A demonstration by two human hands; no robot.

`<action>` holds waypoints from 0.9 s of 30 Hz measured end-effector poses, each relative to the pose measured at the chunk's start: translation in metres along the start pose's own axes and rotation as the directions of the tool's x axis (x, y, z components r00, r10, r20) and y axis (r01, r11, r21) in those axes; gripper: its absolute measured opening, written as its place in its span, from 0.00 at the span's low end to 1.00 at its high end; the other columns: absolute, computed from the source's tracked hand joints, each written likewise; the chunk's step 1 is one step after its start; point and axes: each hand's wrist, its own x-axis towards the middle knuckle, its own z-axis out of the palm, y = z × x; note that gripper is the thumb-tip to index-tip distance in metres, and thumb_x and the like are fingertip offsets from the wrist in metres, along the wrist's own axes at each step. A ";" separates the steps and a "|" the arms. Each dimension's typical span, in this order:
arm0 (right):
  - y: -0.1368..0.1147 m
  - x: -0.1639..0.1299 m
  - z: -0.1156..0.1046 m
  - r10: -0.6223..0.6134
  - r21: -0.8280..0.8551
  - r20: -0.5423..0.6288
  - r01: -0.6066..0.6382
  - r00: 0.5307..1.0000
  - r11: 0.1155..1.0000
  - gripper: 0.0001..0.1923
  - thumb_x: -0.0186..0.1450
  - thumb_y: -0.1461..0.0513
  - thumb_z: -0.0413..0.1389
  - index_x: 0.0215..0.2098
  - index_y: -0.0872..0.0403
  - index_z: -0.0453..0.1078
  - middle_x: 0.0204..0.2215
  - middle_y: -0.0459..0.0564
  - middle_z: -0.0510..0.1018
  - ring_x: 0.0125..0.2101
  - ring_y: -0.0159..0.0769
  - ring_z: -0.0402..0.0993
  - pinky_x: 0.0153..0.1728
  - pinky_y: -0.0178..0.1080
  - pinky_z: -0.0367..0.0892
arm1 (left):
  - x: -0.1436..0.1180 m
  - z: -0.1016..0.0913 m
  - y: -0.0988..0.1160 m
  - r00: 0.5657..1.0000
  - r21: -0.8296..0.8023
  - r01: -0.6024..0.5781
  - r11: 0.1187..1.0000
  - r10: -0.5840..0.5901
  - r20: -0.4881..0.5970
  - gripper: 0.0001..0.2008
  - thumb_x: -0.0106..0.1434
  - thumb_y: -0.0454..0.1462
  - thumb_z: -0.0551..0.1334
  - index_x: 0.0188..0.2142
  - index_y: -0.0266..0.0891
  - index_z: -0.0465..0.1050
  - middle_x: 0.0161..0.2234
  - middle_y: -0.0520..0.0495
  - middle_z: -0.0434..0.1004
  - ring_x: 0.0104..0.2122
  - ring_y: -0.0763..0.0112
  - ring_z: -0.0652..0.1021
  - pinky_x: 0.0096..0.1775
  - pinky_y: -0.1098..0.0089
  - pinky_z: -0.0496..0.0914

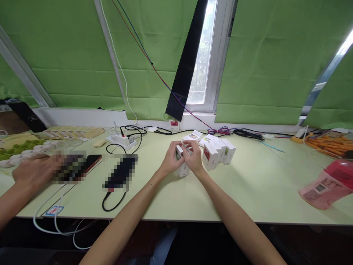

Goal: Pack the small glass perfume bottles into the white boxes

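Facing the pale worktop [248, 195], we have a pink bottle [321, 189] well off to the right and a cluster of white boxes [211, 160] near our right hand [193, 159]. Our left hand [172, 161] comes in opposite it. Between them, roughly upright near the middle of the worktop, is the held box [182, 170]; we cannot tell whether its base touches down. The fingers of both hands are clasped about it, mostly covering its upper part. We take the step to be handling its top end. The next move, we judge, calls for one hand steadying the sides while the other adjusts the top.
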 end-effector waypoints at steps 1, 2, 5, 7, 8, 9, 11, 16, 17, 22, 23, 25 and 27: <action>0.000 0.000 0.000 0.002 -0.003 0.000 -0.002 1.000 1.000 0.08 0.67 0.57 0.57 0.41 0.52 0.71 0.40 0.52 0.77 0.37 0.38 0.74 0.38 0.41 0.72 | 0.000 0.000 0.000 1.000 0.000 0.000 1.000 0.000 -0.001 0.16 0.63 0.40 0.64 0.50 0.44 0.64 0.47 0.45 0.71 0.45 0.63 0.75 0.44 0.62 0.73; 0.000 0.000 0.000 0.004 -0.006 0.001 -0.004 1.000 1.000 0.08 0.67 0.57 0.57 0.41 0.52 0.71 0.40 0.52 0.77 0.37 0.38 0.74 0.38 0.41 0.72 | 0.000 0.000 0.000 1.000 -0.002 0.000 1.000 0.000 -0.001 0.17 0.63 0.40 0.64 0.50 0.44 0.64 0.47 0.45 0.71 0.46 0.63 0.75 0.45 0.62 0.73; 0.000 0.000 0.000 0.005 -0.005 -0.001 -0.005 1.000 1.000 0.07 0.67 0.57 0.56 0.41 0.51 0.71 0.40 0.52 0.78 0.37 0.38 0.74 0.38 0.41 0.72 | 0.000 0.000 -0.001 1.000 -0.008 0.000 1.000 0.000 0.004 0.17 0.64 0.40 0.63 0.50 0.44 0.64 0.47 0.45 0.70 0.46 0.63 0.75 0.46 0.61 0.73; 0.000 0.000 0.000 0.001 0.002 -0.005 -0.001 1.000 1.000 0.07 0.67 0.57 0.56 0.41 0.52 0.71 0.40 0.52 0.77 0.37 0.38 0.74 0.38 0.41 0.72 | 0.000 0.000 -0.001 1.000 -0.010 0.000 1.000 0.000 0.006 0.17 0.64 0.40 0.63 0.50 0.44 0.64 0.47 0.45 0.70 0.45 0.63 0.75 0.46 0.61 0.73; 0.000 0.000 0.001 0.001 0.005 -0.008 -0.001 1.000 1.000 0.08 0.67 0.57 0.56 0.41 0.52 0.71 0.41 0.52 0.77 0.37 0.38 0.74 0.38 0.41 0.73 | 0.000 0.000 -0.001 1.000 -0.009 0.000 1.000 0.000 0.006 0.17 0.64 0.40 0.63 0.50 0.44 0.64 0.47 0.45 0.70 0.45 0.63 0.75 0.45 0.61 0.73; 0.000 0.000 0.001 0.001 0.005 -0.010 -0.001 1.000 1.000 0.08 0.67 0.57 0.56 0.41 0.51 0.71 0.41 0.52 0.78 0.37 0.38 0.74 0.38 0.42 0.73 | 0.000 0.000 -0.002 1.000 -0.007 -0.001 1.000 0.001 0.006 0.17 0.64 0.40 0.63 0.50 0.44 0.64 0.47 0.45 0.70 0.45 0.63 0.75 0.45 0.62 0.73; 0.000 0.000 0.001 0.004 0.002 -0.012 -0.004 1.000 1.000 0.08 0.67 0.57 0.56 0.41 0.51 0.71 0.40 0.52 0.78 0.37 0.38 0.74 0.38 0.42 0.73 | 0.000 0.000 -0.002 1.000 -0.004 -0.001 1.000 0.001 0.005 0.17 0.63 0.40 0.64 0.50 0.44 0.64 0.47 0.45 0.70 0.44 0.63 0.75 0.45 0.62 0.73; 0.000 0.001 0.001 0.005 -0.008 -0.005 -0.005 1.000 1.000 0.08 0.67 0.57 0.56 0.41 0.51 0.71 0.40 0.51 0.78 0.36 0.38 0.74 0.38 0.42 0.73 | 0.000 0.000 -0.001 1.000 -0.009 0.010 1.000 -0.010 0.008 0.17 0.64 0.40 0.64 0.50 0.44 0.64 0.47 0.45 0.70 0.43 0.64 0.75 0.44 0.62 0.73; 0.000 0.001 0.001 0.006 -0.008 -0.006 -0.006 1.000 1.000 0.08 0.67 0.57 0.56 0.41 0.51 0.71 0.40 0.52 0.78 0.36 0.38 0.74 0.38 0.42 0.73 | 0.000 0.000 -0.001 1.000 -0.010 0.011 1.000 -0.011 0.009 0.17 0.63 0.40 0.64 0.50 0.44 0.64 0.47 0.45 0.70 0.44 0.64 0.75 0.44 0.62 0.73; -0.001 0.000 0.000 0.005 -0.004 -0.006 -0.005 1.000 1.000 0.08 0.67 0.57 0.56 0.41 0.51 0.71 0.40 0.52 0.78 0.36 0.37 0.74 0.38 0.42 0.73 | 0.000 0.000 0.001 1.000 -0.010 0.024 1.000 -0.024 0.010 0.16 0.63 0.41 0.63 0.50 0.44 0.64 0.47 0.45 0.70 0.43 0.64 0.75 0.44 0.62 0.73; -0.001 0.000 0.000 0.006 -0.004 -0.006 -0.006 1.000 1.000 0.07 0.67 0.57 0.56 0.41 0.51 0.71 0.40 0.51 0.78 0.36 0.37 0.74 0.39 0.42 0.73 | 0.000 0.000 0.001 1.000 -0.009 0.025 1.000 -0.025 0.011 0.16 0.63 0.41 0.63 0.50 0.44 0.64 0.47 0.45 0.70 0.44 0.64 0.75 0.44 0.62 0.73; -0.001 0.000 0.000 0.006 -0.006 -0.006 -0.006 1.000 1.000 0.07 0.67 0.57 0.56 0.41 0.51 0.71 0.40 0.51 0.78 0.36 0.37 0.74 0.39 0.42 0.73 | 0.000 0.000 0.001 1.000 -0.007 0.024 1.000 -0.024 0.012 0.17 0.64 0.41 0.63 0.50 0.44 0.64 0.47 0.45 0.70 0.44 0.64 0.75 0.44 0.62 0.73; -0.001 0.001 0.000 0.005 -0.007 -0.006 -0.005 1.000 1.000 0.07 0.67 0.57 0.56 0.41 0.51 0.71 0.40 0.51 0.78 0.36 0.37 0.74 0.38 0.42 0.73 | 0.000 0.000 0.001 1.000 -0.007 0.021 1.000 -0.021 0.010 0.17 0.64 0.41 0.63 0.50 0.44 0.64 0.47 0.45 0.70 0.44 0.64 0.75 0.44 0.62 0.73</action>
